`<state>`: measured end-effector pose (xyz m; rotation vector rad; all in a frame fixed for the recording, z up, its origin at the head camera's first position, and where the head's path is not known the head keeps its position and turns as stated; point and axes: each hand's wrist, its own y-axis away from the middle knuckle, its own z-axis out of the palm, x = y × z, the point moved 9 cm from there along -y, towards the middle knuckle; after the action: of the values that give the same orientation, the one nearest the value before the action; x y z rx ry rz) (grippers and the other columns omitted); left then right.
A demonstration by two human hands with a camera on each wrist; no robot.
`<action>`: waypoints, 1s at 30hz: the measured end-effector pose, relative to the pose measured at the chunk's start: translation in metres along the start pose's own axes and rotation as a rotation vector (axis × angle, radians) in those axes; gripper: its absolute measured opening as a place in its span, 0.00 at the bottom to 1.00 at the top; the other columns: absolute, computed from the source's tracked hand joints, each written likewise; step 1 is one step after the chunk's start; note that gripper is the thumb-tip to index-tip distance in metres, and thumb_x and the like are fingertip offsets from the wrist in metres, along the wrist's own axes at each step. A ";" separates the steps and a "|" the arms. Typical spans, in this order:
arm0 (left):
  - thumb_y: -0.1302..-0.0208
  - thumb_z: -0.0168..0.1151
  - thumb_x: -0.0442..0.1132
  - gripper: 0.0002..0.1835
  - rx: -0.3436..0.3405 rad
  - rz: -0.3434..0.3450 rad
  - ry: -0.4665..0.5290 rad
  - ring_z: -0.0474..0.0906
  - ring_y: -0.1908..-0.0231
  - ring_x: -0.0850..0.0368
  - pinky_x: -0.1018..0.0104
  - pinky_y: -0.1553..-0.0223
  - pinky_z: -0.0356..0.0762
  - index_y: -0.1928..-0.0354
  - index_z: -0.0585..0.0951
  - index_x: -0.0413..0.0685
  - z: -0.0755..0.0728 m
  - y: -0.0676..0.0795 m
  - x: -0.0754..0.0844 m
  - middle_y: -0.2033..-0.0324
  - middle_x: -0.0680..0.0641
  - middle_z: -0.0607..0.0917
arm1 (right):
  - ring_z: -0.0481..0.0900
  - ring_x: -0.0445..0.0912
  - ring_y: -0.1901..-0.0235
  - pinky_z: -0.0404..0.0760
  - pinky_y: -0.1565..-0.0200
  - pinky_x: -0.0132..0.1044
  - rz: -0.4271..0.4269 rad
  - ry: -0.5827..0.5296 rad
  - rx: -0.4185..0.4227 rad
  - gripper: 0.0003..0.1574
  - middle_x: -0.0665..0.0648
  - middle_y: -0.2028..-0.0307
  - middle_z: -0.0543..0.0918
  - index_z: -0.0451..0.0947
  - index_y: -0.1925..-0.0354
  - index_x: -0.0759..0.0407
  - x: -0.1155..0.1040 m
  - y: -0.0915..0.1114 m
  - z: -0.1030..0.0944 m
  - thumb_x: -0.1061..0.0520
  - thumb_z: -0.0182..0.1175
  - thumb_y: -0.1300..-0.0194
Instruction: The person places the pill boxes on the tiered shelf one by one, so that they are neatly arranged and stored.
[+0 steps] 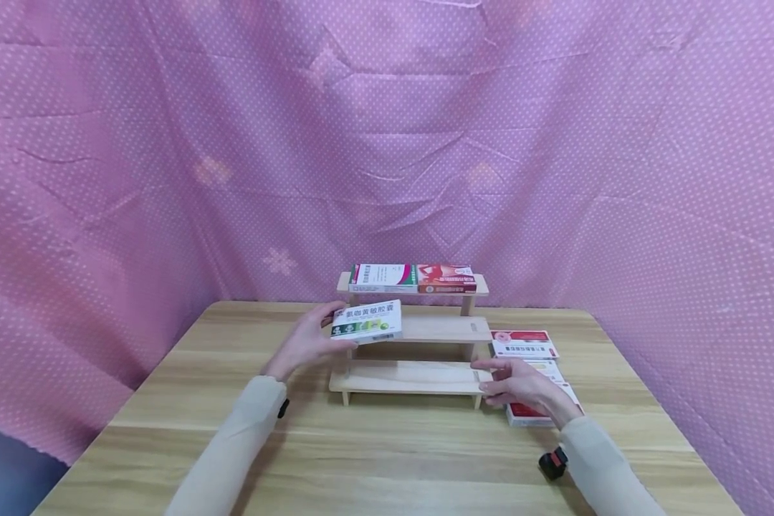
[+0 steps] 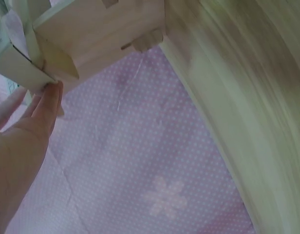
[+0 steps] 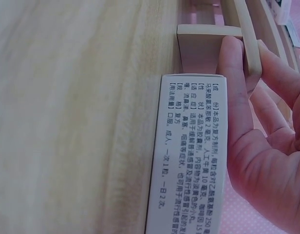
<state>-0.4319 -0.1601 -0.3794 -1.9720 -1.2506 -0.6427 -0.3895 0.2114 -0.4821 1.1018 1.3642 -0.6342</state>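
A three-tier wooden display stand [image 1: 413, 377] stands on the table. My left hand [image 1: 304, 341] grips a white and green medicine box [image 1: 366, 321] by its left end, tilted at the left of the middle tier. In the left wrist view, the fingertips press along one end of this box [image 2: 23, 67]. My right hand [image 1: 522, 385] is at the right end of the bottom tier. Its thumb and fingers pinch the board's end [image 3: 251, 46] from both faces in the right wrist view. Beside that hand lies a white medicine box [image 3: 189, 151] with printed text.
On the top tier lie a white and green box [image 1: 383, 278] and a red box [image 1: 446, 279] side by side. Right of the stand, several medicine boxes, including a red and white one [image 1: 524, 345], lie in a column on the table [image 1: 387, 459]. A pink dotted curtain [image 1: 387, 143] hangs behind.
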 end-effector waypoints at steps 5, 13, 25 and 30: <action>0.57 0.81 0.49 0.50 0.010 -0.044 0.060 0.69 0.34 0.41 0.47 0.34 0.70 0.31 0.67 0.45 0.007 -0.003 0.002 0.34 0.40 0.71 | 0.84 0.48 0.61 0.87 0.53 0.43 -0.018 0.002 -0.013 0.38 0.60 0.56 0.67 0.67 0.32 0.63 0.000 0.000 0.001 0.62 0.67 0.39; 0.58 0.81 0.48 0.46 0.038 -0.056 0.072 0.71 0.35 0.46 0.54 0.34 0.71 0.36 0.69 0.45 0.017 -0.007 0.004 0.38 0.43 0.75 | 0.84 0.48 0.61 0.87 0.53 0.43 -0.016 0.018 -0.003 0.38 0.60 0.58 0.68 0.67 0.32 0.62 -0.001 0.000 0.001 0.62 0.67 0.39; 0.57 0.81 0.41 0.46 0.069 -0.049 0.139 0.69 0.34 0.45 0.57 0.33 0.70 0.34 0.67 0.44 0.022 -0.005 0.004 0.36 0.41 0.73 | 0.83 0.48 0.63 0.87 0.53 0.43 -0.007 0.029 0.010 0.37 0.59 0.60 0.66 0.69 0.33 0.62 -0.001 -0.001 0.000 0.62 0.67 0.39; 0.54 0.79 0.41 0.52 0.060 -0.018 0.193 0.65 0.31 0.43 0.53 0.30 0.66 0.28 0.60 0.43 0.023 -0.005 0.003 0.31 0.37 0.66 | 0.83 0.47 0.62 0.87 0.53 0.43 -0.004 0.032 0.011 0.38 0.58 0.60 0.66 0.68 0.33 0.61 0.000 0.000 0.000 0.61 0.67 0.39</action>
<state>-0.4346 -0.1388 -0.3896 -1.8054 -1.1567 -0.7760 -0.3897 0.2111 -0.4821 1.1226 1.3922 -0.6293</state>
